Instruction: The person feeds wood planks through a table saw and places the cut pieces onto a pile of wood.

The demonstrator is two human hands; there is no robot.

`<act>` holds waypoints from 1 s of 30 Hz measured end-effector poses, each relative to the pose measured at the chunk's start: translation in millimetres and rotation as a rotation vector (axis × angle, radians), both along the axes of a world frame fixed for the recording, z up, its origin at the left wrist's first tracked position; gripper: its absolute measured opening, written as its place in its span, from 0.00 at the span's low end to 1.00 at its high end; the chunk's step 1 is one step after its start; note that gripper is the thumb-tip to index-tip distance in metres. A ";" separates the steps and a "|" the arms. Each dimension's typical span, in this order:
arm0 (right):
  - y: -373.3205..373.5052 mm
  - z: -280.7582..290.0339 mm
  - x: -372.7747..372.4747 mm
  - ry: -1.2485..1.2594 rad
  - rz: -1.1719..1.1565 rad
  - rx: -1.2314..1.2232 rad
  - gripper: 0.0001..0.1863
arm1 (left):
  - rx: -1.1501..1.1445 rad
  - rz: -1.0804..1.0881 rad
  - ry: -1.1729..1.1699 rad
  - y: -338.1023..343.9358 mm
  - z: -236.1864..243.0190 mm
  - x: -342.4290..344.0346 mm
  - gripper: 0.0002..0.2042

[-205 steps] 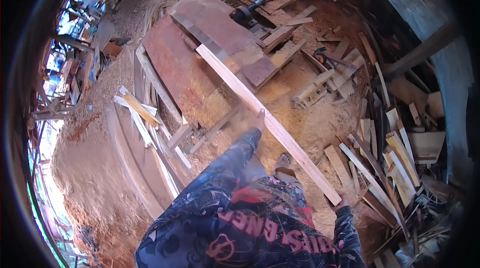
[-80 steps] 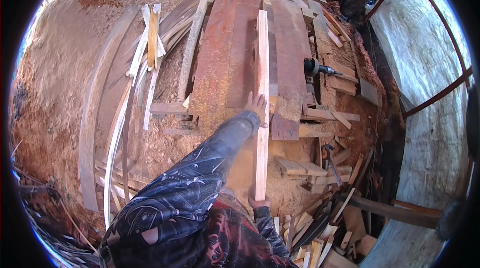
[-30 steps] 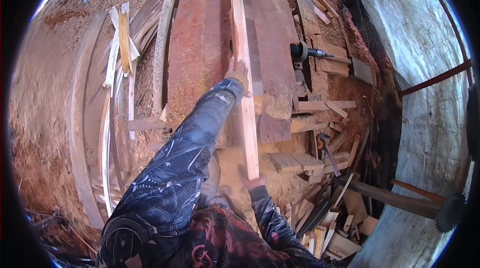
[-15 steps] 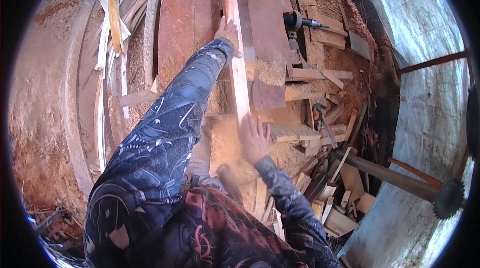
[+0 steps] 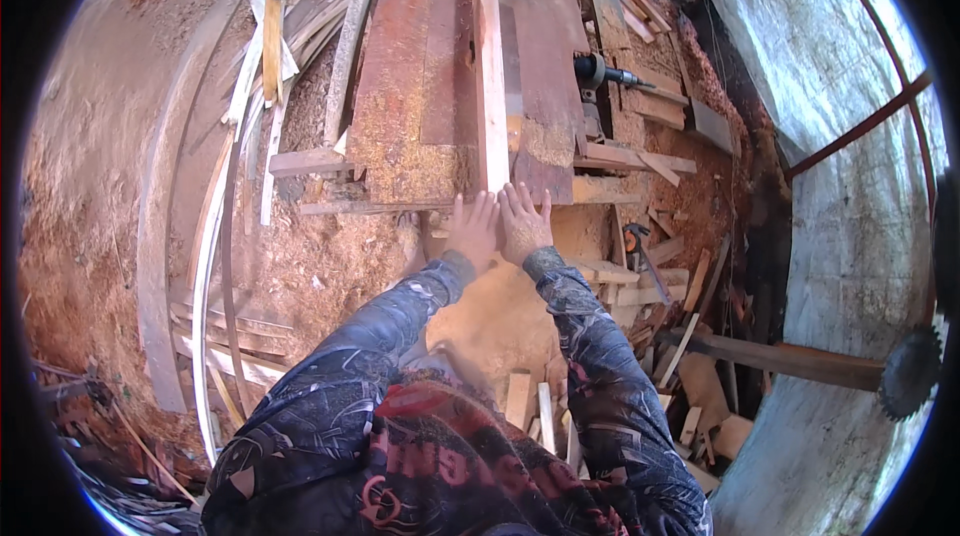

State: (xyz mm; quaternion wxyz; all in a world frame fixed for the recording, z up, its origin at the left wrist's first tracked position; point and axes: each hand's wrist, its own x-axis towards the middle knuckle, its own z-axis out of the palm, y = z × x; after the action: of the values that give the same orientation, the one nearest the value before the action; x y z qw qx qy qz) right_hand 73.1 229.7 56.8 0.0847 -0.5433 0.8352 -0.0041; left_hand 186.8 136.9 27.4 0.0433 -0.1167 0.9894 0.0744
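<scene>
A long, pale squared strip of wood (image 5: pixel 489 76) lies lengthwise on a dusty, reddish-brown board table (image 5: pixel 400 66), its near end at the table's front edge. My left hand (image 5: pixel 472 228) is at that near end, on its left side, fingers stretched forward. Beside it, my right hand (image 5: pixel 525 224) has its fingers extended against the same end. Neither hand is wrapped around the strip. The undersides of both hands are hidden, so exact fingertip contact is unclear.
A dark motor shaft (image 5: pixel 610 73) juts out right of the table. Offcuts and a hammer-like tool (image 5: pixel 645 256) lie beyond it. A toothed circular saw blade (image 5: pixel 910 373) is at the far right by a wooden beam (image 5: pixel 790 358). Thin strips (image 5: pixel 270 46) lie on the sawdust-covered ground at left.
My left hand has come back from midway along the strip to its near end, beside my right hand. The strip has moved farther forward, and my right hand has followed. The view has shifted.
</scene>
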 end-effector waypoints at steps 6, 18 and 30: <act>-10.5 5.9 -9.8 0.059 0.040 0.066 0.42 | -0.045 -0.078 -0.097 -11.3 9.3 -19.5 0.21; -39.6 1.0 -37.2 0.045 0.000 0.059 0.51 | -0.142 -0.146 -0.066 -45.6 4.8 -48.3 0.19; -65.8 0.7 -57.1 0.054 -0.008 0.088 0.53 | -0.146 -0.134 -0.081 -70.3 7.0 -69.5 0.19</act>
State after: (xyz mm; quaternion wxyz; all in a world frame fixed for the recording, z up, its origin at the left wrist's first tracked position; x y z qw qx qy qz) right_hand 16.0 163.9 57.5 0.0859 -0.5358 0.8386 0.0473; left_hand 117.3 66.7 34.4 0.0794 -0.0559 0.9953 -0.0057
